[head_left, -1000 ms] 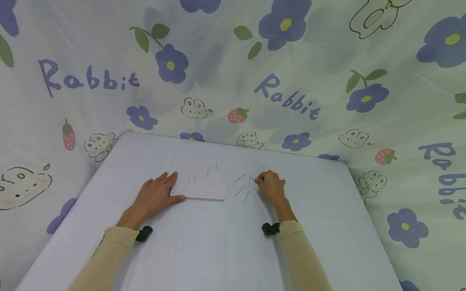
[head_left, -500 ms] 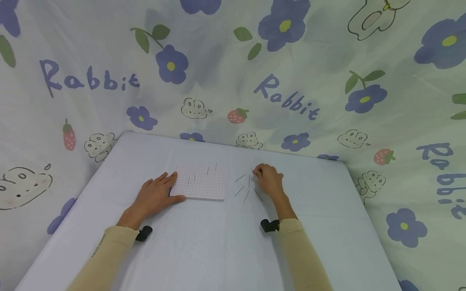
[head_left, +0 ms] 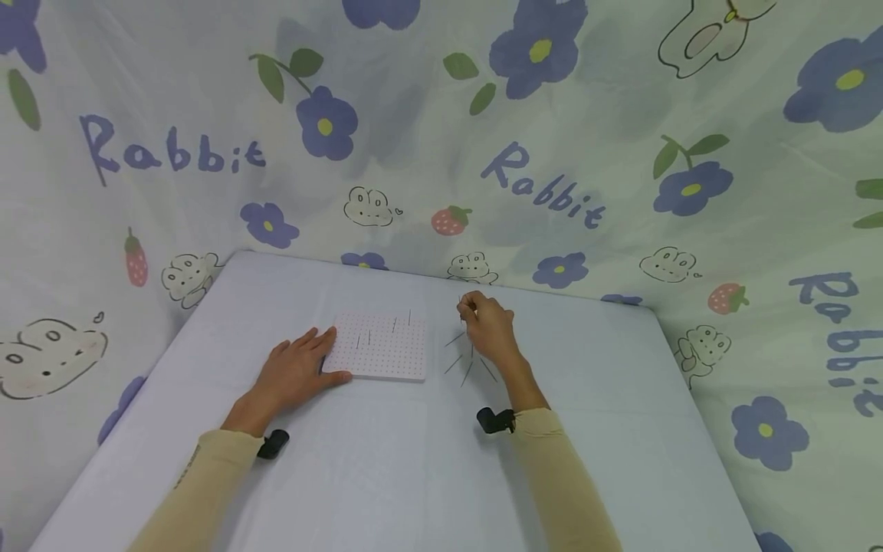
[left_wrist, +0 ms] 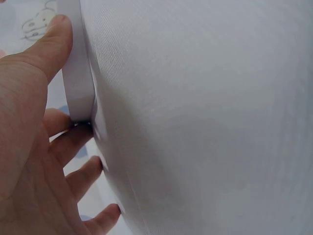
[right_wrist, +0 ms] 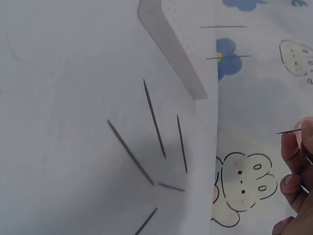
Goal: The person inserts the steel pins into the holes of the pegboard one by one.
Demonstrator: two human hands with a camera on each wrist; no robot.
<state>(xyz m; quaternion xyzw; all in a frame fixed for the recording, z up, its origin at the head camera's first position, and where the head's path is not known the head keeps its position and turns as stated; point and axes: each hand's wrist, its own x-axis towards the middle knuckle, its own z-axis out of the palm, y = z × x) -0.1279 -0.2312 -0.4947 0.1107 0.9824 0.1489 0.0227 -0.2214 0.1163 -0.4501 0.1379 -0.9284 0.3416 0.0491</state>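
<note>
A white perforated board (head_left: 383,354) lies flat on the table, with several thin dark pins (head_left: 394,324) standing upright in it. My left hand (head_left: 295,373) rests flat at the board's left front corner; its thumb (left_wrist: 51,41) lies along the board's edge (left_wrist: 78,78). My right hand (head_left: 487,326) is raised just right of the board and pinches one thin pin (right_wrist: 288,131) between its fingertips (right_wrist: 298,147). Below it, several loose pins (head_left: 464,360) lie fanned on the table, also seen in the right wrist view as loose pins (right_wrist: 154,118) near the board's corner (right_wrist: 178,46).
The table (head_left: 414,460) is covered in pale cloth, with its far edge (head_left: 441,274) close behind the board. A flower-and-rabbit printed sheet (head_left: 538,176) hangs all around. Small black wrist cameras (head_left: 274,443) sit on both sleeves.
My right hand has lifted off the table beside the loose pins and moved left and farther away, toward the board's far right corner, carrying a pin. The left hand has stayed put.
</note>
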